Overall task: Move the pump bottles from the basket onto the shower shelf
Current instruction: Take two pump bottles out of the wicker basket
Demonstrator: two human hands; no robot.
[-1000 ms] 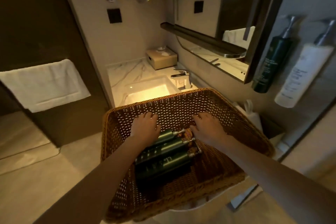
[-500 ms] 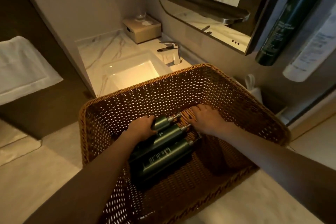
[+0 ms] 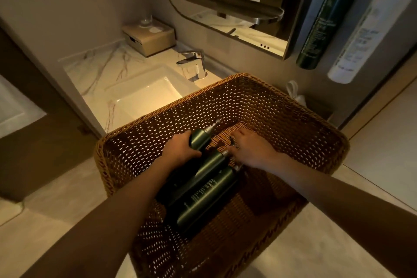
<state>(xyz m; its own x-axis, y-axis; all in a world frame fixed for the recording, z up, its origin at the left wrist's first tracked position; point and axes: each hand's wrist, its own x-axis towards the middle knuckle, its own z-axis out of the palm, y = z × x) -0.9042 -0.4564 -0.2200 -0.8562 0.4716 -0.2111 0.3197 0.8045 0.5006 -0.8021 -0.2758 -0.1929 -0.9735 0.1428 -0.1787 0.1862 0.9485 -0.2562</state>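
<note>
Now the left hand (image 3: 180,150) wraps the top pump bottle (image 3: 199,140) at frame centre; right hand (image 3: 250,150) rests loosely open, gripping nothing visible. Slick bottle could slip back into the basket (image 3: 293,115).

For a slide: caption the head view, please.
Left hand grips one green pump bottle in the wicker basket; right hand reaches the next.

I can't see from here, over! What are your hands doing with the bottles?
Left hand gripping far green bottle, tilted up. Right hand at middle bottle pump, grip unclear. Third bottle lying in basket. Nothing blocking.
</note>
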